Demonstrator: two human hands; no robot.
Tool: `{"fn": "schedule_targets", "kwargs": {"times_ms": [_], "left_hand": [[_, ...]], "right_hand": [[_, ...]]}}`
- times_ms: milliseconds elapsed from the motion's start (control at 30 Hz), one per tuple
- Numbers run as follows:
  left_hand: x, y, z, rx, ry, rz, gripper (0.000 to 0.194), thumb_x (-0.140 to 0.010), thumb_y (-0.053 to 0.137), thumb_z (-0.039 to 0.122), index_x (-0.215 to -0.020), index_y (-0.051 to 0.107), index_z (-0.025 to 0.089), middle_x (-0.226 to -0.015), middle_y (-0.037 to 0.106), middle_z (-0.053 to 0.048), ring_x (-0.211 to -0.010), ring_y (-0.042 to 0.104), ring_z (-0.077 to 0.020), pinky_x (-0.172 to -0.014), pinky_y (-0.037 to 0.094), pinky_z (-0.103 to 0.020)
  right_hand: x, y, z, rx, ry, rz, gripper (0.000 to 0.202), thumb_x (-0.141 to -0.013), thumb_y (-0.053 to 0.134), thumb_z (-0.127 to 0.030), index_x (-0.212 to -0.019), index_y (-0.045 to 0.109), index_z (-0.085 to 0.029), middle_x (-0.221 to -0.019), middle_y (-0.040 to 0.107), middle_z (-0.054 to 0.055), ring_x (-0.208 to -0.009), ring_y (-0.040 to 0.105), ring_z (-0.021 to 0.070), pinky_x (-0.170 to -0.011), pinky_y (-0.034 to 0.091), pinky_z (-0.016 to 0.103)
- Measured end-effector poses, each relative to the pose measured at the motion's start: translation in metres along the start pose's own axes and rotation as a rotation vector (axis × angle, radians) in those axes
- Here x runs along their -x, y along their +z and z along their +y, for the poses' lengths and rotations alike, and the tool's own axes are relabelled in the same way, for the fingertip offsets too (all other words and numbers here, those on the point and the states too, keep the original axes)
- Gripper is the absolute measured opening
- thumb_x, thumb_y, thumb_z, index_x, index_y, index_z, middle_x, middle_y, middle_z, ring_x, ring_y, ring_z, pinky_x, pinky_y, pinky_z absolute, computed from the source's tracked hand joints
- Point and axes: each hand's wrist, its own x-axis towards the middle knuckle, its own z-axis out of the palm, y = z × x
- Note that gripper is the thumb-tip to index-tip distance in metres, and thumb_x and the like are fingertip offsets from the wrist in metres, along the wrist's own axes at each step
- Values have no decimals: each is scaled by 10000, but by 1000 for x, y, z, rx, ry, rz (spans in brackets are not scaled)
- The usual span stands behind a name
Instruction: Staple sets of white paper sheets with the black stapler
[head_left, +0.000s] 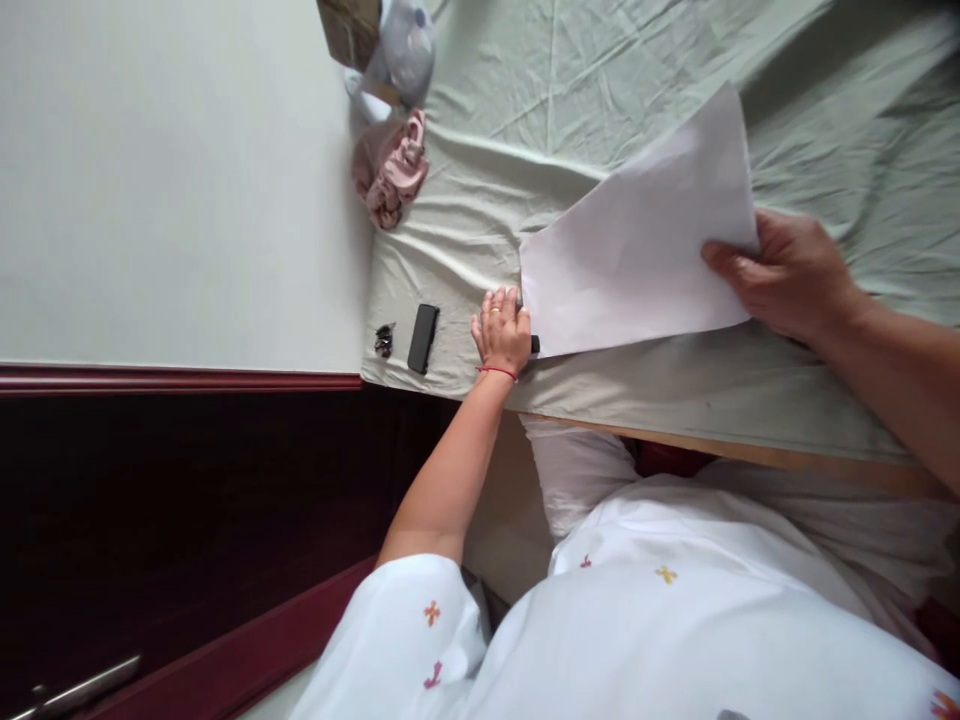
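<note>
White paper [637,250] extends between my two hands, its right end raised above the cloth. My right hand [787,270] pinches the paper's right edge, thumb on top. My left hand [504,330] rests palm down at the paper's left edge, fingers pointing away from me. A small dark object [535,344] peeks out beside that hand, mostly hidden by it and the paper; I cannot make out what it is. Left of my left hand, a black rectangular case [424,339] lies on the cloth, with a small dark item [384,340] beside it.
A pale green cloth [465,230] covers the table. Near the wall lies a crumpled pink cloth [391,168]. Behind it are a clear plastic container [409,50] and a brown box [349,30]. The table's wooden edge [720,445] runs in front of my body.
</note>
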Motion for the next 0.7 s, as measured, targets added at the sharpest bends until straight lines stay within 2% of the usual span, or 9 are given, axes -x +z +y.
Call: {"fn": "schedule_targets", "kwargs": {"times_ms": [133, 333, 433, 533, 600, 700], "left_hand": [[-5, 5, -5, 40, -21, 21, 482, -954, 523, 321, -1426, 591, 246, -1592, 500, -81, -1540, 348, -294, -1292, 198, -563], [-10, 12, -11, 98, -35, 185, 450, -956, 545, 351, -1384, 605, 227, -1577, 510, -110, -1523, 379, -288, -1293, 232, -521], [-12, 11, -11, 126, -55, 256, 412, -962, 534, 328, -1339, 630, 191, -1565, 512, -136, -1514, 391, -272, -1289, 256, -470], [-12, 4, -12, 168, -47, 290, 362, -970, 505, 286, -1271, 650, 147, -1535, 522, -174, -1486, 426, -262, -1274, 281, -429], [-9, -2, -13, 205, -36, 362, 331, -986, 470, 273, -1230, 650, 140, -1493, 550, -187, -1462, 453, -254, -1260, 302, -422], [8, -9, -18, 252, -22, 550, 322, -1022, 414, 310, -1199, 634, 155, -1410, 592, -179, -1417, 495, -235, -1228, 349, -405]], "right_hand": [[-1, 0, -1, 15, -17, 2, 225, -876, 636, -396, -999, 741, -239, -893, 715, 32, -809, 635, 219, -820, 550, 447], [-1, 1, -1, 23, -32, 10, 184, -866, 622, -380, -933, 704, -229, -866, 689, 42, -801, 614, 230, -857, 545, 448], [0, 0, -3, 35, -43, 22, 193, -864, 605, -359, -956, 709, -225, -887, 701, 52, -825, 628, 242, -866, 545, 445], [-1, 0, -2, 36, -47, 92, 236, -866, 597, -341, -1013, 723, -206, -932, 730, 69, -863, 652, 253, -872, 542, 438], [-4, 1, 2, -27, -35, 167, 257, -861, 610, -331, -1044, 727, -193, -983, 748, 78, -903, 668, 255, -880, 543, 424], [-10, 3, 8, -234, -26, 221, 288, -860, 638, -370, -1079, 710, -198, -1034, 756, 76, -936, 680, 247, -868, 556, 402]]}}
